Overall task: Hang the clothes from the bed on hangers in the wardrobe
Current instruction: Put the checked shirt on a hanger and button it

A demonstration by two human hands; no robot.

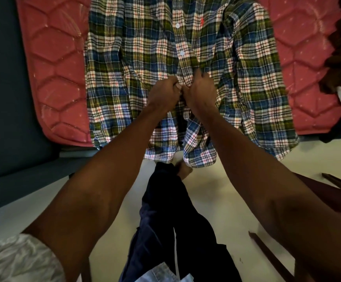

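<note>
**Both hands pinching the shirt front**

Nearest, we see dark trousers (pixel 177 231) and a bare foot (pixel 183 169) on the pale floor (pixel 216 200); beyond them our left hand (pixel 163 94) and right hand (pixel 201 92) meet, fingers curled tight, each pinching the placket of the plaid shirt (pixel 141 58); the shirt lies spread on the red mattress (pixel 55 68), hem hanging over its near edge; far right sits a dark heap of clothes (pixel 340 58).

Dim indoor light, shadowed forearms, strong wide-angle bending at edges
</note>
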